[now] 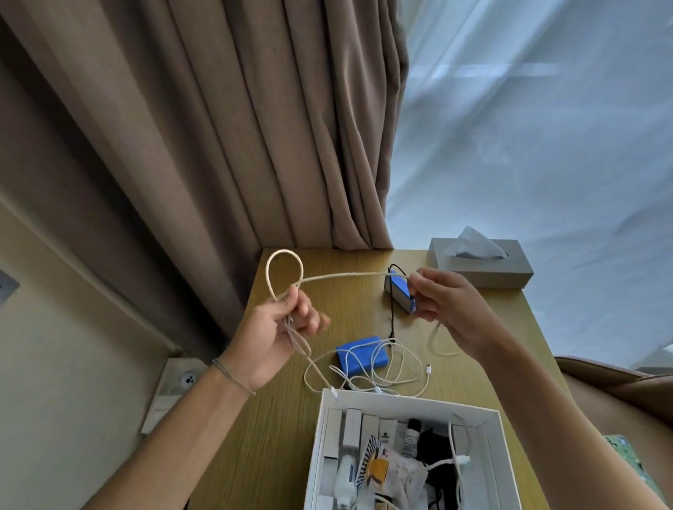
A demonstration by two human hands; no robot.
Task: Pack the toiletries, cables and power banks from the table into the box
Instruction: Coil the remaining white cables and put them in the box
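Both hands are raised above the wooden tabletop at mid-frame, holding one beige braided cable stretched between them. The left hand pinches the cable where it forms a loop standing above the fingers; strands hang down from it toward the box. The right hand is closed on the cable's other part, its tail drooping below the wrist. A blue power bank lies flat at centre under tangled thin white cables. A second blue power bank sits behind the right hand. The white box, lower centre, already contains toiletries and a white cable. A grey tissue box stands at the tabletop's far right corner.
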